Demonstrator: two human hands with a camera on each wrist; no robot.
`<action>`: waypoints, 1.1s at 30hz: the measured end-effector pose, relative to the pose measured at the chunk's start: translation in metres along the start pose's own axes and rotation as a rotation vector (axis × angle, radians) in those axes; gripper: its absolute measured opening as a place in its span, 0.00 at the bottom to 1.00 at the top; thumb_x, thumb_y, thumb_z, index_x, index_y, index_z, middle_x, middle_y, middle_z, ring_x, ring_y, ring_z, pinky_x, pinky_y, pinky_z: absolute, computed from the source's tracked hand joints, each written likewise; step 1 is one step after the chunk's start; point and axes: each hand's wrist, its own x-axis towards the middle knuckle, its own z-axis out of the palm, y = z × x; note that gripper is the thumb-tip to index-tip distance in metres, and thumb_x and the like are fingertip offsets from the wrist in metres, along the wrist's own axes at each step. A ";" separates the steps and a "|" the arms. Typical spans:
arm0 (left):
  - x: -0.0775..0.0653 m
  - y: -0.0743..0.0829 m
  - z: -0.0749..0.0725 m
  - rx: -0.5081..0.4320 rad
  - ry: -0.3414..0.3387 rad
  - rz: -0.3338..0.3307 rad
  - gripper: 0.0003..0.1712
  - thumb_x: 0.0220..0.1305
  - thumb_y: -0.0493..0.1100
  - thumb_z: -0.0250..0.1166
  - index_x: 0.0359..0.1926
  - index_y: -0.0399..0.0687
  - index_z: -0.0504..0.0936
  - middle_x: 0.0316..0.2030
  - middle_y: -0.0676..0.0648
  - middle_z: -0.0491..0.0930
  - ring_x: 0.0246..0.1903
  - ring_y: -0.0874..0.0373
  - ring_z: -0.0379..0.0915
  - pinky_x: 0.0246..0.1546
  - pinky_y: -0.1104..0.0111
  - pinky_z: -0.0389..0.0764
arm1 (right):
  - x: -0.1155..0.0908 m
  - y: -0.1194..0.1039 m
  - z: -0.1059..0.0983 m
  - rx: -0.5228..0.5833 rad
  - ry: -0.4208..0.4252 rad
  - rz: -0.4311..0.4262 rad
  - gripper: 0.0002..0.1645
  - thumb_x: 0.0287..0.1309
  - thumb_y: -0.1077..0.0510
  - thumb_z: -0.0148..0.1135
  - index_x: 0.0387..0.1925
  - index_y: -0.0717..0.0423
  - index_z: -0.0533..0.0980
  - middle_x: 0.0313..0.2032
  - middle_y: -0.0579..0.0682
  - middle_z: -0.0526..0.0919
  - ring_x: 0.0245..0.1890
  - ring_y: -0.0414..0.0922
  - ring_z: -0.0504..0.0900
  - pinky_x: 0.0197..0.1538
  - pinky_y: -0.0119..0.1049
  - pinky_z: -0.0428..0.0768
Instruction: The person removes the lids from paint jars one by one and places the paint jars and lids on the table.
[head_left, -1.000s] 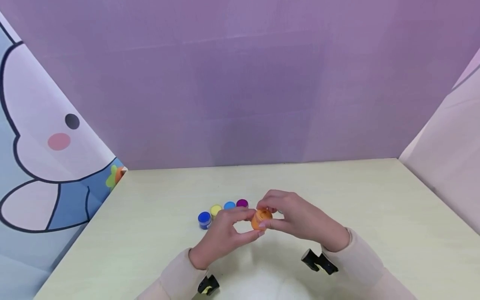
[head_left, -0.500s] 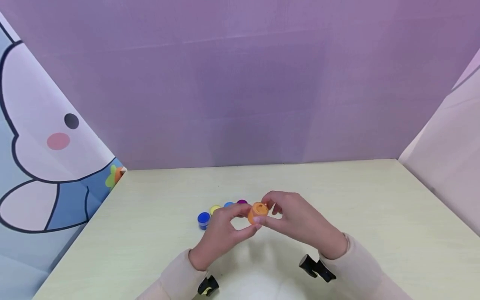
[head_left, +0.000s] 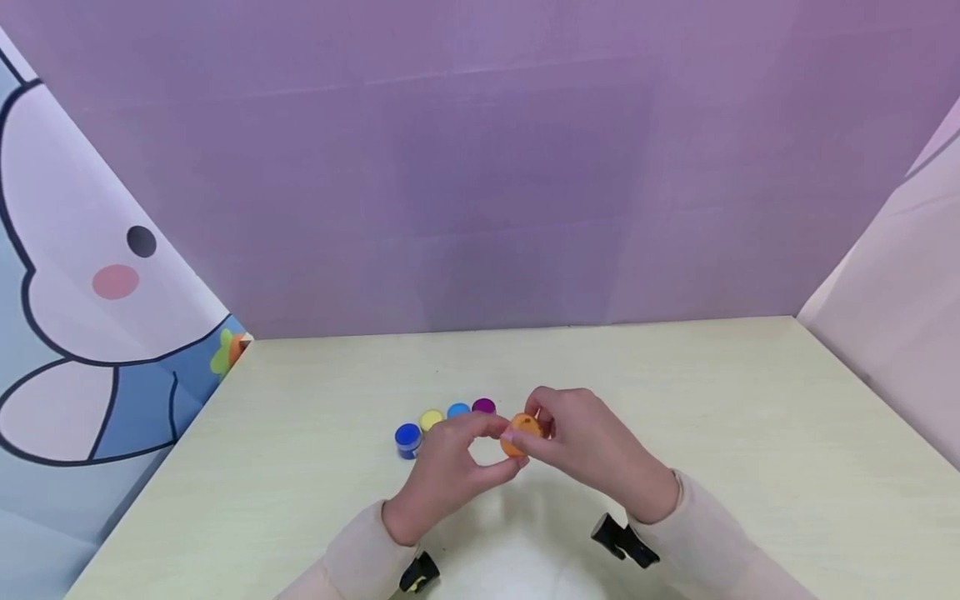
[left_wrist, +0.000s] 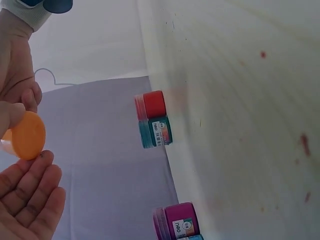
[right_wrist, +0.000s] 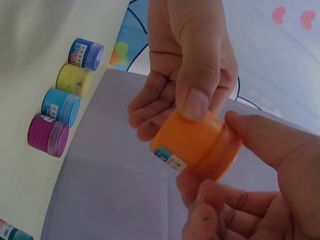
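Observation:
Both hands meet on an orange paint jar held above the table. My left hand grips its body between thumb and fingers, and the thumb presses the side near a small label in the right wrist view. My right hand pinches the lid end with its thumb and fingertips. In the left wrist view the jar's round flat base faces the camera. Behind the left hand stand a dark blue jar, a yellow jar, a light blue jar and a purple jar.
A red jar and a teal jar stand side by side on the table, seen in the left wrist view. The pale table meets a purple backdrop at its far edge. Printed cloth hangs at both sides.
The orange jar rises and tilts slightly, then comes back down. My right hand shifts its grip around the lid end, and its forearm moves a little left. My left hand barely moves.

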 end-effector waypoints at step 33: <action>0.001 0.001 0.001 -0.148 -0.008 -0.035 0.18 0.49 0.47 0.74 0.42 0.48 0.84 0.36 0.56 0.85 0.37 0.67 0.78 0.40 0.71 0.81 | 0.003 0.012 -0.007 -0.061 -0.047 -0.275 0.12 0.53 0.55 0.68 0.30 0.57 0.75 0.20 0.38 0.72 0.18 0.30 0.65 0.21 0.23 0.70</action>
